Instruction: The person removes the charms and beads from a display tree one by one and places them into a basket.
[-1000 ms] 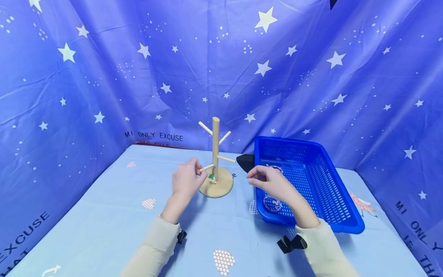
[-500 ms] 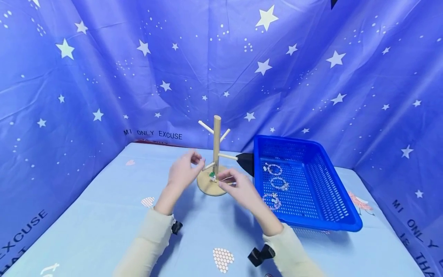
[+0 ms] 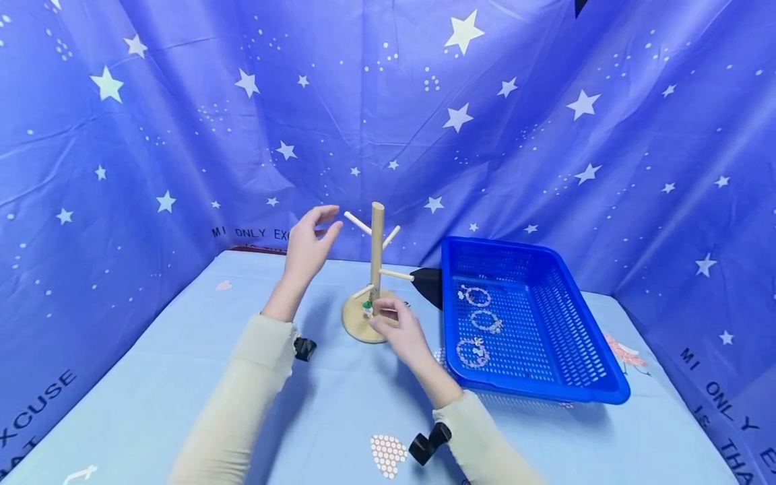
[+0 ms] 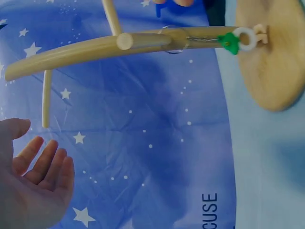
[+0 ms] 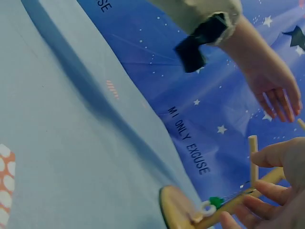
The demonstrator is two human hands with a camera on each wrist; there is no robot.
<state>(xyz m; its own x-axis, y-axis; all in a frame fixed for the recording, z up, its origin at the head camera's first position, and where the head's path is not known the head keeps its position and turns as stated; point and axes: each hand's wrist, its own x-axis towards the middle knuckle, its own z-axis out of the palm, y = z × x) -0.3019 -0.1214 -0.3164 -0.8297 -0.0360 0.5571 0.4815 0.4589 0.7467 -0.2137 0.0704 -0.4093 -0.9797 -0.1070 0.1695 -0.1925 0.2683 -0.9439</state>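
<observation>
A wooden peg stand with a round base is upright on the table. From its lowest peg a charm hangs by a clear loop; it has a green piece, a white ring and a peach-coloured end. My left hand is raised beside the tip of the upper left peg, fingers loosely bent, with a gap between them and nothing held. Low at the stand, my right hand is close to the charm, fingers parted and relaxed. Whether its fingertips touch the charm or the peg, I cannot tell.
To the right stands a blue plastic basket with several beaded bracelets along its left side. A black pointed object lies between stand and basket. A star-printed curtain hangs behind the table.
My left hand has let go of the lowest peg and risen to the upper left peg. My right hand has moved left from over the basket to the charm, uncovering the bracelets.
</observation>
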